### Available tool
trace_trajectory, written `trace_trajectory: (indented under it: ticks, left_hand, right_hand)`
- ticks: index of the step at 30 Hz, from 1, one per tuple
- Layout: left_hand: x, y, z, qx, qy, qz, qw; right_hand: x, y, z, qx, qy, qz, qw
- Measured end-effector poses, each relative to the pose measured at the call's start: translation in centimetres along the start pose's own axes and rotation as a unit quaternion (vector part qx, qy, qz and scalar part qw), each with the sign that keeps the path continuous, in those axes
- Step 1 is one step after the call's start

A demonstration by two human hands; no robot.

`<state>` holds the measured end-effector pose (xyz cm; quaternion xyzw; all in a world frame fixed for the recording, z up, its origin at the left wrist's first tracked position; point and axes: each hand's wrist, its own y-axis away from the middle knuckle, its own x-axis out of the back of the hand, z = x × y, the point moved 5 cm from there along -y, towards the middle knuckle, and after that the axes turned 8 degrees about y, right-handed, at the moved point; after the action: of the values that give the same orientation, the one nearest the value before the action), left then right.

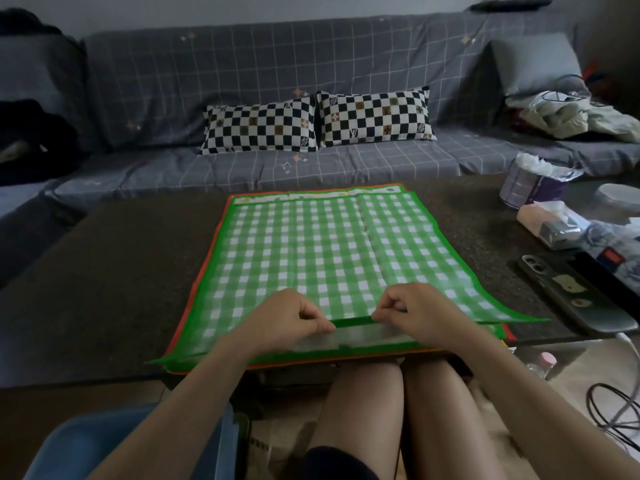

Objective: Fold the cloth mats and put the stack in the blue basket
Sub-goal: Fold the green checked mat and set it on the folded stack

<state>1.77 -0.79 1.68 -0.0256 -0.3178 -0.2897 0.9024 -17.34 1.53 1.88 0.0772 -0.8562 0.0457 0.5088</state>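
Green checked mat [322, 251] spread atop an orange-edged mat [194, 292] on the dark table [114, 271], left hand [287, 320] and right hand [412, 313] pinching its lifted near edge with curled fingers, blue basket [104, 441] by the left forearm, contents hidden.

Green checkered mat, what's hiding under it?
Under the green checkered mat lies at least one more mat: an orange edge peeks out along its left and far sides. The left hand and right hand pinch its near edge. How many mats are below stays covered.

Green-and-white checked mat [311, 251], orange-edged beneath
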Motion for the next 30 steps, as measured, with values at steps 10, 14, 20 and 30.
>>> trace_trajectory:
  ticks: [10, 14, 20, 30]
  left_hand:
    - [7.2, -3.8, 4.3, -0.042, -0.078, 0.063, 0.994]
    - [8.2, -7.7, 2.9, -0.014, -0.181, 0.146, 0.972]
    - [6.9, -13.2, -1.5, 0.04, -0.282, 0.22, 0.933]
    - [3.1, -14.3, -7.1, 0.043, -0.241, 0.255, 0.935]
  right_hand:
    - [6.8, -4.4, -1.9, 0.016, 0.096, 0.041, 0.994]
    - [6.7, -9.0, -0.3, -0.01, 0.129, 0.089, 0.988]
    - [3.1, -15.0, 3.0, -0.046, 0.155, 0.139, 0.977]
    - [-3.3, -16.6, 7.1, -0.09, 0.17, 0.153, 0.969]
